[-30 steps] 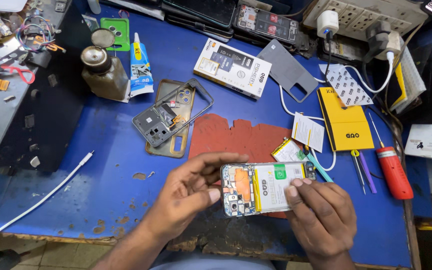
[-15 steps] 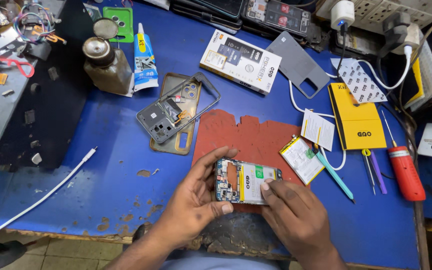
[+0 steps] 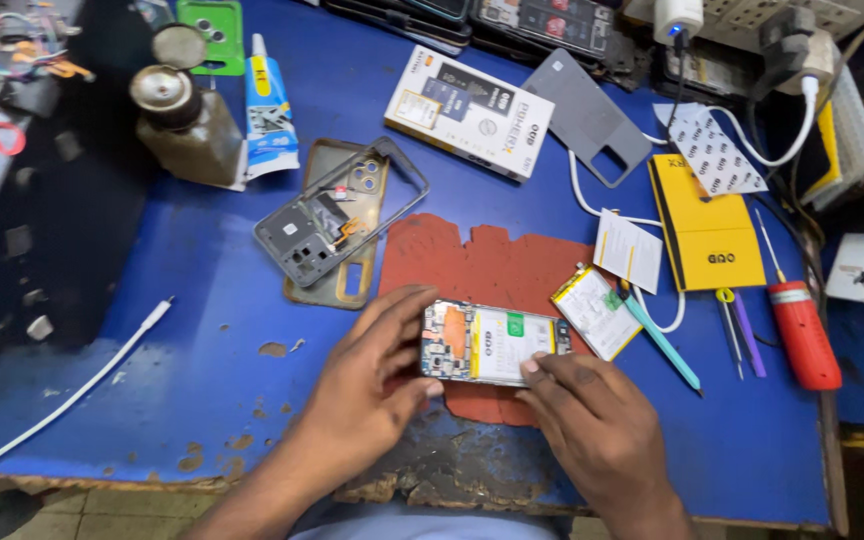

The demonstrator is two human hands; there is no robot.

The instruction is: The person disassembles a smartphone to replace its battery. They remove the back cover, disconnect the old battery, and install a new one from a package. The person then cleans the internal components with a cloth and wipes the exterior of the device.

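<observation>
An opened phone (image 3: 492, 342) with its back off, showing a white battery and circuit board, lies on a reddish-brown mat (image 3: 482, 270) near the table's front edge. My left hand (image 3: 367, 385) grips the phone's left end with thumb and fingers. My right hand (image 3: 597, 430) presses its fingertips on the battery's lower right corner. A loose battery (image 3: 597, 312) lies just right of the phone. A grey phone frame (image 3: 337, 215) rests on a tan case behind the mat.
On the blue table (image 3: 192, 330): a brown bottle (image 3: 184, 118), a glue tube (image 3: 268, 110), a white box (image 3: 467, 112), a grey back cover (image 3: 587, 115), a yellow box (image 3: 704, 220), a teal pen-like tool (image 3: 662, 340), a red screwdriver (image 3: 802, 330), a white cable (image 3: 72, 395).
The phone has been lowered flat onto the mat and shifted slightly left. My right hand's fingers moved onto the battery. The view shifted closer to the table.
</observation>
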